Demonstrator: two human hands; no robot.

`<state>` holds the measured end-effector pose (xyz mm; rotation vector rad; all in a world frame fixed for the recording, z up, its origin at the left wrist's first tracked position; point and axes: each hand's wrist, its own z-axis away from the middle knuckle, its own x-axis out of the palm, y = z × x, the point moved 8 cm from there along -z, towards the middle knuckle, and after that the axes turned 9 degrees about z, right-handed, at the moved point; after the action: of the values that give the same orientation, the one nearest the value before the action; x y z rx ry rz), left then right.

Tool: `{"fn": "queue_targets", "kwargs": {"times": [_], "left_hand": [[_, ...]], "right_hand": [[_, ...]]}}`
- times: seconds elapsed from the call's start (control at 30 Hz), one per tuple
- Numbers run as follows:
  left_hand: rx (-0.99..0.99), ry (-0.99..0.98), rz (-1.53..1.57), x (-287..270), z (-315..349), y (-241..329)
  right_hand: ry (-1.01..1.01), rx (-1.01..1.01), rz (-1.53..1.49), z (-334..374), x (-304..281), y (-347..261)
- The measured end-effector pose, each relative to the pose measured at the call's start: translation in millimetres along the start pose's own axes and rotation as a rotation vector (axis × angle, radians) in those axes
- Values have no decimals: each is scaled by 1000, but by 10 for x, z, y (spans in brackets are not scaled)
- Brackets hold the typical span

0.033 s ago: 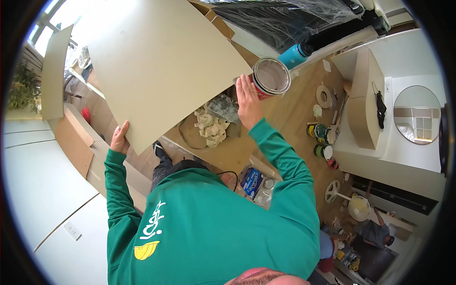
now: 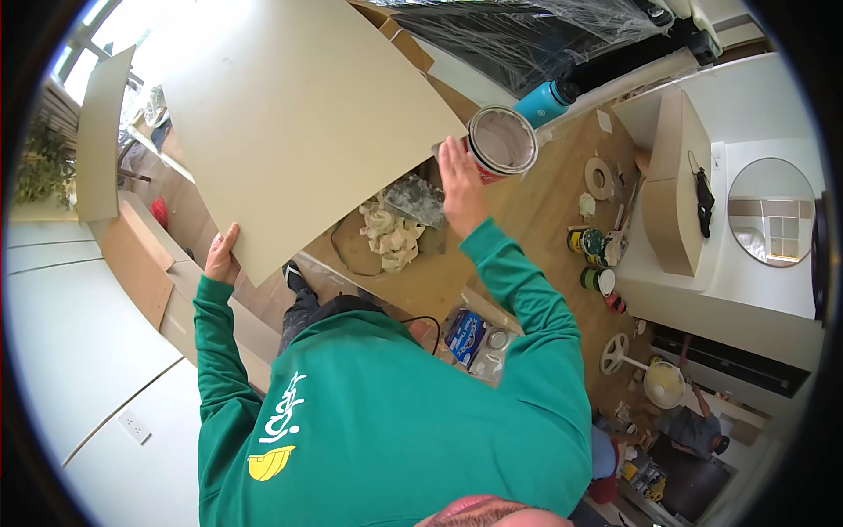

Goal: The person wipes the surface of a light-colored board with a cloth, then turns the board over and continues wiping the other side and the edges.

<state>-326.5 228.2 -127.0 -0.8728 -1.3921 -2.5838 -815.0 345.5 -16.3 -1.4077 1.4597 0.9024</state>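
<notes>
A large beige board [image 2: 307, 132] spreads across the upper left, one corner pointing toward me. My left hand [image 2: 221, 256] grips its near left edge, thumb on top and the other fingers hidden beneath. At the board's right corner is my right hand [image 2: 464, 198], its fingers straight and close together beside an uncovered paint can [image 2: 502, 140]. The can is red outside and smeared with pale residue inside. A small greyish edge [image 2: 437, 149] shows past those fingers; most of it is covered, and its kind is unclear.
Crumpled cream paper [image 2: 391, 237] and clear plastic [image 2: 414, 200] lie below the board. A blue bottle [image 2: 542, 104] stands beyond the can. Tubs [image 2: 597, 279] and a tape roll [image 2: 600, 178] sit on the floor to the right. Another person [image 2: 694, 430] works at the lower right.
My right hand has shifted slightly to the right along the can's side. The left hand and the board have not visibly moved.
</notes>
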Motion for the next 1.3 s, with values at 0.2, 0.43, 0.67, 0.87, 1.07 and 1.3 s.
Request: {"fn": "queue_targets", "kwargs": {"times": [0.2, 0.43, 0.67, 0.87, 1.07, 1.3], "left_hand": [[11, 18, 25, 79, -7, -6], [26, 43, 20, 111, 46, 11], [-14, 16, -3, 21, -1, -31], [1, 38, 33, 192, 9, -6], [-8, 12, 24, 49, 11, -45], [-8, 6, 15, 47, 35, -37]], "right_hand": [[138, 169, -11, -133, -181, 769], [146, -21, 11, -102, -242, 319], [144, -47, 6, 116, -142, -62], [246, 43, 94, 66, -338, 325], [177, -56, 109, 52, -120, 16], [121, -57, 111, 0, -32, -13]]}}
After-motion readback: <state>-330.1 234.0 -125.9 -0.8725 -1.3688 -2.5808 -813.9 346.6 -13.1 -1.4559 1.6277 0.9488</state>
